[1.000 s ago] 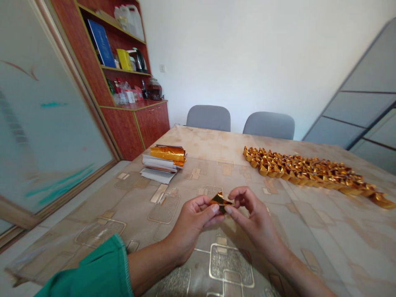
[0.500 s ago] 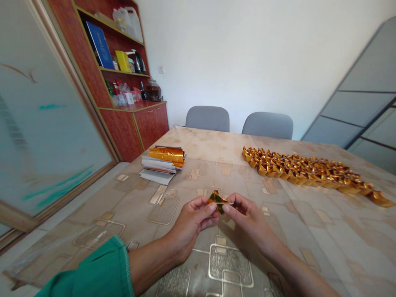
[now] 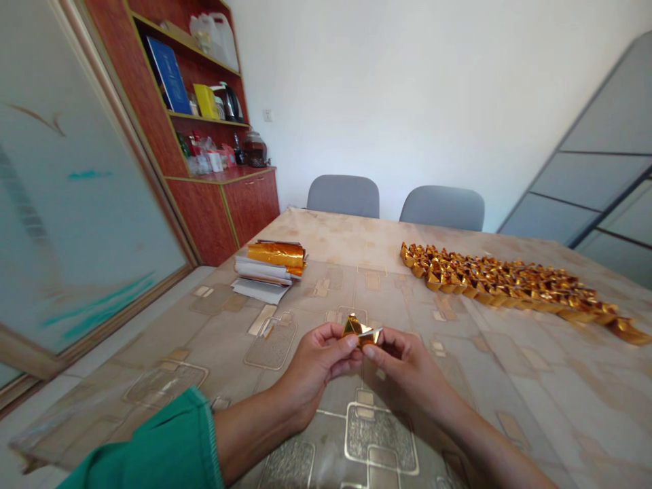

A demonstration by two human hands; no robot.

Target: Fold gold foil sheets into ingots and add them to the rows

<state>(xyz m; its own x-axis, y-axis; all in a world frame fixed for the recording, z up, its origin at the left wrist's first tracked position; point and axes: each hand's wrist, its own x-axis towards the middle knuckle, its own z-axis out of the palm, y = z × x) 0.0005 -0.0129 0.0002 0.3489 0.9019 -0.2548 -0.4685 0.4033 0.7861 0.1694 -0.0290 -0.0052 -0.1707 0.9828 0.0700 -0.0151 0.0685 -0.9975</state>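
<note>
A small folded piece of gold foil paper (image 3: 363,331) is held between both hands above the table's near middle. My left hand (image 3: 326,353) pinches its left side with thumb and fingers. On the right side, my right hand (image 3: 400,356) grips the foil between thumb and fingertips. A stack of gold and white paper sheets (image 3: 275,257) lies beyond my left hand. Rows of folded gold pieces (image 3: 504,282) stand close together at the right of the table.
The table (image 3: 229,339) has a patterned cover. Two grey chairs (image 3: 343,195) stand at its far side. A red cabinet (image 3: 204,210) with shelves of containers is at the back left, beside a frosted glass door (image 3: 81,190).
The gold foil has been turned and folded slightly between the fingers, so its right part now shows a raised flap. Both hands keep hold of it in nearly the same place.
</note>
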